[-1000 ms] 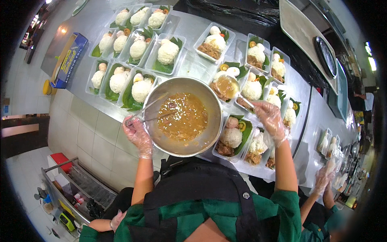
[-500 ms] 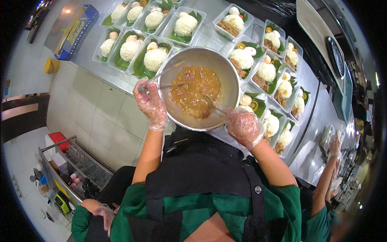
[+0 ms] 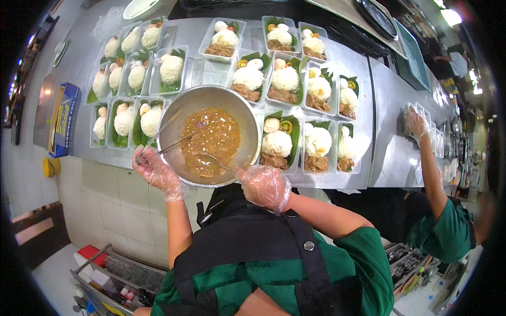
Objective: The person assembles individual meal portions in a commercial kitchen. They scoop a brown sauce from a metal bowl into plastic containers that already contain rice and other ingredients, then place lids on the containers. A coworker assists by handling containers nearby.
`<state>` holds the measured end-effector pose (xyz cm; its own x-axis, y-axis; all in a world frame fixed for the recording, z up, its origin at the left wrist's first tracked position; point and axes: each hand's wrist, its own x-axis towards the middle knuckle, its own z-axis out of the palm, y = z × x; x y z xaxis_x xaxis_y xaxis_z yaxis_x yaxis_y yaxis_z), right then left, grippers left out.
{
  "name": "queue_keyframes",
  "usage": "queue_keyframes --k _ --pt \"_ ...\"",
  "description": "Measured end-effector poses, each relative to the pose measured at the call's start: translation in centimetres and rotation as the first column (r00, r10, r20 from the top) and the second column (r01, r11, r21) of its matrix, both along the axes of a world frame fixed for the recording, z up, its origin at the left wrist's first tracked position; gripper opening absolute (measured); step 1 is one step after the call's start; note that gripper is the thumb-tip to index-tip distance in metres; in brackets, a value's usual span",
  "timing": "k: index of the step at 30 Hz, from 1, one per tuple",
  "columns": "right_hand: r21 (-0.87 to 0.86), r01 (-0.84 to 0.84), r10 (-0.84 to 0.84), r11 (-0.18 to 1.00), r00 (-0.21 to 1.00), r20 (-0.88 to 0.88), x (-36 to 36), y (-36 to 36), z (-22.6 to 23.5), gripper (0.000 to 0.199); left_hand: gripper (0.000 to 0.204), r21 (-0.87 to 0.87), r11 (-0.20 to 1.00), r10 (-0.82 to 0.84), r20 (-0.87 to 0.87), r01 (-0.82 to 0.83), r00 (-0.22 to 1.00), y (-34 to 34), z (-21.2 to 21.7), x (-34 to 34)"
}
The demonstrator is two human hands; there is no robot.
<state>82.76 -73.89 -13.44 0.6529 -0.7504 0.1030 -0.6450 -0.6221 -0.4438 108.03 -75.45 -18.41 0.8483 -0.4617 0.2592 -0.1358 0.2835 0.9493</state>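
Note:
A steel mixing bowl (image 3: 249, 117) of brown meat stew (image 3: 216, 129) stands at the table's front edge. My left hand (image 3: 161, 173), in a clear plastic glove, is closed on metal tongs (image 3: 177, 143) at the bowl's left rim, their arms reaching apart over the stew. At the right rim my right hand (image 3: 263, 185), gloved alike, grips a metal spoon (image 3: 212, 159) whose head dips into the near part of the stew. Left of the bowl, plastic tubs hold rice (image 3: 171, 68), egg and green leaf. Tubs on the right also hold brown meat (image 3: 317, 162).
A blue foil box (image 3: 65, 120) lies at the table's left end, above a yellow bucket (image 3: 51, 167). Far right, a co-worker's gloved hand (image 3: 416, 124) reaches to clear containers. A large tray (image 3: 363, 23) and blue-green bin (image 3: 411, 55) stand at the back right.
The view has turned, so bowl and tubs appear lower and further left. Within the bowl, the spoon has moved from the stew's right side to its near side. Both hands keep their holds.

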Motion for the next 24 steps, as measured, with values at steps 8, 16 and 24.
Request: queue_keyframes --k 8,16,24 --pt "0.382 0.105 -0.163 0.918 0.979 0.122 1.4 0.4 -0.8 0.027 0.024 0.048 0.999 -0.003 0.181 -0.006 0.984 -0.2 0.8 -0.3" --pt "0.596 0.010 -0.288 0.803 0.882 0.373 1.7 -0.9 -1.8 0.017 0.019 0.010 1.000 -0.027 0.172 0.026 0.985 0.4 0.0 0.4" --pt "0.629 0.139 -0.281 0.765 0.951 0.131 1.7 -0.9 0.4 0.020 0.023 0.041 0.998 -0.042 -0.017 0.042 0.999 0.3 -0.5 -0.6"
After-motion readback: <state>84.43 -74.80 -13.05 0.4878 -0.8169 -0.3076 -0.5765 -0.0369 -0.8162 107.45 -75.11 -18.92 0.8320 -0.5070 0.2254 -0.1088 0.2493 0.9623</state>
